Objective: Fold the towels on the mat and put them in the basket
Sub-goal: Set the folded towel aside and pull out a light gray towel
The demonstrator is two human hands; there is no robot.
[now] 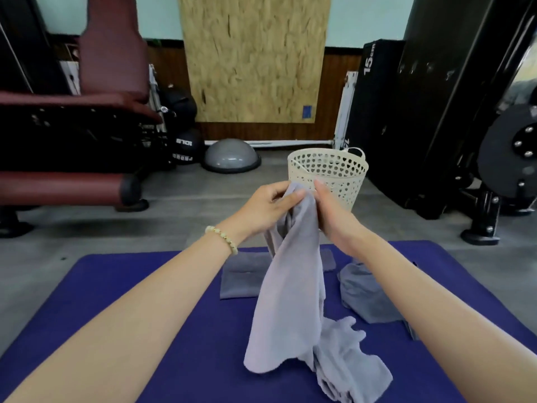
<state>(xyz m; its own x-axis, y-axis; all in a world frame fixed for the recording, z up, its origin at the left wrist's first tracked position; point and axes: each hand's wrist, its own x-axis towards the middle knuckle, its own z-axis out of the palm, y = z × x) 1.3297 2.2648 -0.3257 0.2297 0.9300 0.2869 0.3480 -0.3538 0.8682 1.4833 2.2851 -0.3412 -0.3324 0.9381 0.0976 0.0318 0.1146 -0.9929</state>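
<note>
The mat (pixel 116 301) fills the lower part of the frame, and left of centre on it a folded towel (pixel 241 282) lies flat, a fair model for the one in hand. Just above centre the left hand (pixel 266 209), a bracelet (pixel 222 239) on its wrist, pinches the top of the towel (pixel 290 286) between thumb and fingers (pixel 295 195). The cloth hangs down the middle of the frame in a twisted rope, its lower end pooled on the mat at bottom centre. On the towel's right side, the right hand (pixel 332 219) has its fingers (pixel 319 186) curled against the same bunched top. It seems to be gripping it, though the cloth hides the palm side. The step, I judge, is finding corners to open the towel. To do it well, each hand should work along the top hem to its own corner, then draw apart until the edge is taut and the twist falls out. Then lay it flat on bare mat, apart from the other towels, before folding. Behind the right hand, the basket (pixel 329 170) stands on the floor beyond the mat. Right of centre a crumpled towel (pixel 369 298) lies on the mat, partly hidden by the right forearm.
</note>
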